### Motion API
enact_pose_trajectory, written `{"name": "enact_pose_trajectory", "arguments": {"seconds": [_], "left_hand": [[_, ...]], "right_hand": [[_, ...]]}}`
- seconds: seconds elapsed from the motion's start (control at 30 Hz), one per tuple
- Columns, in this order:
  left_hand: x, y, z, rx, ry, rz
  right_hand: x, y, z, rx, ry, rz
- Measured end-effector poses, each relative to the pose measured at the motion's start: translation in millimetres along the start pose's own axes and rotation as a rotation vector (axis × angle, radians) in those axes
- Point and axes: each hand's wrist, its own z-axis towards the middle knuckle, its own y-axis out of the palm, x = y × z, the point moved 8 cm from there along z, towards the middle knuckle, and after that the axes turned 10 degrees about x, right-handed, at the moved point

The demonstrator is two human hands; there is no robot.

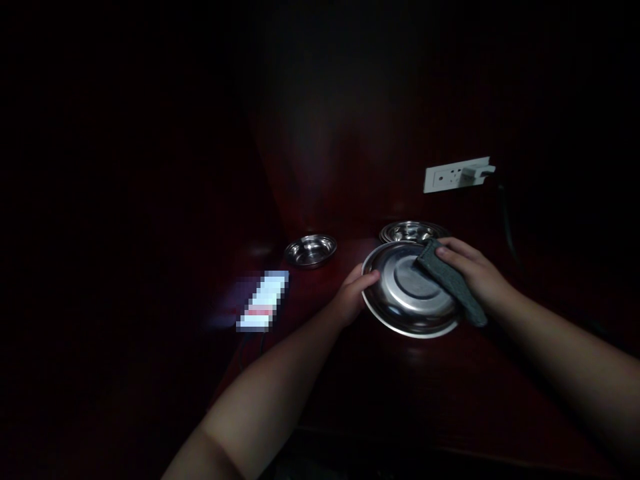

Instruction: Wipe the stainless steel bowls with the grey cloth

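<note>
My left hand [354, 293] grips the left rim of a shiny metal dish [400, 307], thumb on the side facing me and the other fingers mostly behind it. The dish is tilted up, its round raised base turned toward me. In my right hand [463, 263] is a folded dark grey-green cloth [447, 279], pressed against the dish's right side. Just behind the dish, a stack of metal dishes [411, 230] is partly hidden. Another metal dish [311, 251] stands farther left on the dark red table [400, 393].
A lit phone-like screen [265, 300], blurred out, lies at the left with a thin cable near it. On the back wall is a white socket panel [440, 179] with a plug [477, 173] in it; a dark cord [507, 220] hangs to its right. The surroundings are very dark.
</note>
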Motion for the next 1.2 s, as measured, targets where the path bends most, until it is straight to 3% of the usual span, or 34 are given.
{"name": "enact_pose_trajectory", "arguments": {"seconds": [0.53, 1.2], "left_hand": [[-3.3, 2.2, -2.4, -0.037, 0.000, 0.038], [0.6, 9.0, -2.1, -0.135, 0.091, 0.138]], "right_hand": [[4.5, -1.0, 2.7, -0.010, 0.050, -0.036], [-3.5, 0.5, 2.9, 0.007, -0.074, -0.127]]}}
